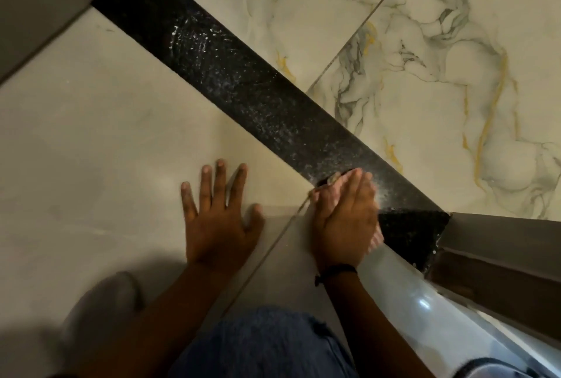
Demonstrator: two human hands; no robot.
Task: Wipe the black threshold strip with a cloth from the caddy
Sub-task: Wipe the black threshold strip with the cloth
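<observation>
Nearest us, our knee in blue fabric [267, 344] fills the bottom of the view, with both forearms reaching out over the floor [91, 149]. Our left hand [220, 219] lies flat on the pale tile, fingers spread wide and holding nothing — a brace, as we judge it. Our right hand [346, 219] is blurred, pressed palm-down at the near edge of the black threshold strip [243, 86], which runs diagonally from the upper left to the door frame [498, 244] at the lower right. Pale folds peeping from under that palm look like the cloth [375, 239]; whether the grip curls round it or merely pins it flat, we cannot tell. White specks and smears cover the strip's middle, so most of the wiping seems left. To do it well, we would keep the cloth flat under the palm, lean weight through the left arm, and stroke along the strip's length — overlapping passes toward the far end.
</observation>
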